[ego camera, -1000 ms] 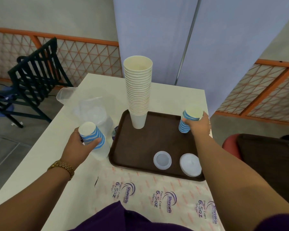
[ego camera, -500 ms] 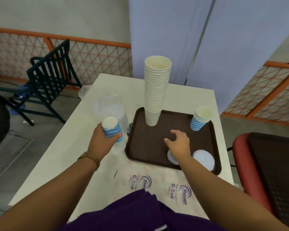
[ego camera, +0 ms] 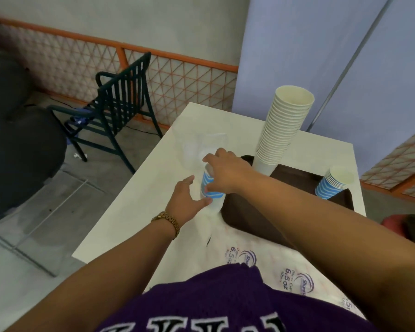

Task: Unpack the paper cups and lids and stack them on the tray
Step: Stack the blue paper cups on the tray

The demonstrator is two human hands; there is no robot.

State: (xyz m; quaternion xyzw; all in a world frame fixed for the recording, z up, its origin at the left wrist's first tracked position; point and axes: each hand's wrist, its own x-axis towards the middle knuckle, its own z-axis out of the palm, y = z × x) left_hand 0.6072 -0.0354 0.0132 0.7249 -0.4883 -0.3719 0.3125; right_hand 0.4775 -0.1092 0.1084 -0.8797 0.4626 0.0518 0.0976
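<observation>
A short stack of blue-striped paper cups (ego camera: 210, 185) sits inside a clear plastic sleeve (ego camera: 197, 149) just left of the brown tray (ego camera: 297, 185). My right hand (ego camera: 228, 173) reaches across and is closed over the top of that stack. My left hand (ego camera: 186, 200) is beside it with fingers spread, the thumb touching the sleeve below the cups. On the tray stand a tall stack of white cups (ego camera: 280, 130) at the back left and a small blue-striped stack (ego camera: 333, 183) at the back right. My right forearm hides the lids.
A printed cup wrapper (ego camera: 247, 255) lies flat on the white table (ego camera: 139, 200) near me. A dark slatted chair (ego camera: 120, 104) stands off the table's left side and a red seat (ego camera: 393, 220) off its right. A blue partition rises behind the table.
My right hand left the tray and crossed left onto the sleeved blue cups. My left hand opened its grip on them. The view swung left.
</observation>
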